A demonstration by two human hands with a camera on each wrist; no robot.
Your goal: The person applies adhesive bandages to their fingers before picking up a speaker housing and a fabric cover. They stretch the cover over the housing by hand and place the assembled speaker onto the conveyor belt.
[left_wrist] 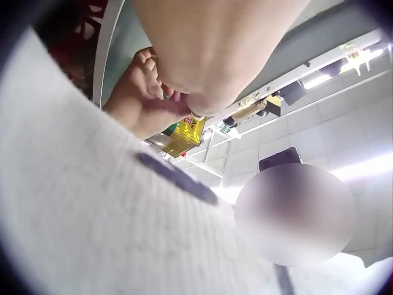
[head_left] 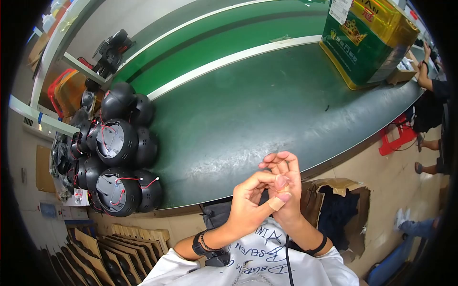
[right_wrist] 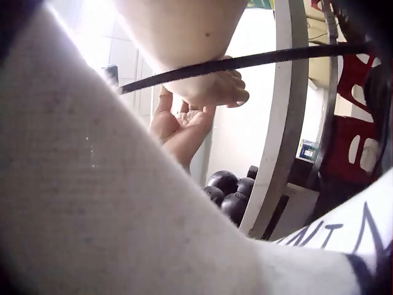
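In the head view, my left hand (head_left: 249,196) meets my right hand (head_left: 292,194) over the table's front edge. The left thumb, with a tan strip (head_left: 276,204) round it, and the left index finger pinch at the right hand's thumb area; overlapping digits hide the exact contact. My right hand's other fingers rise, loosely bent. No separate object shows between the hands. The left wrist view shows the right hand (left_wrist: 138,92) beyond the left one (left_wrist: 199,74). In the right wrist view, the left hand (right_wrist: 184,128) shows below the right one (right_wrist: 212,89).
Black round housings (head_left: 117,143) with red wires are stacked at the green table's (head_left: 229,119) left end. A green and gold tin (head_left: 365,45) stands at its far right. An open carton (head_left: 360,214) and a red stool (head_left: 398,138) are below. Other people are at the right.
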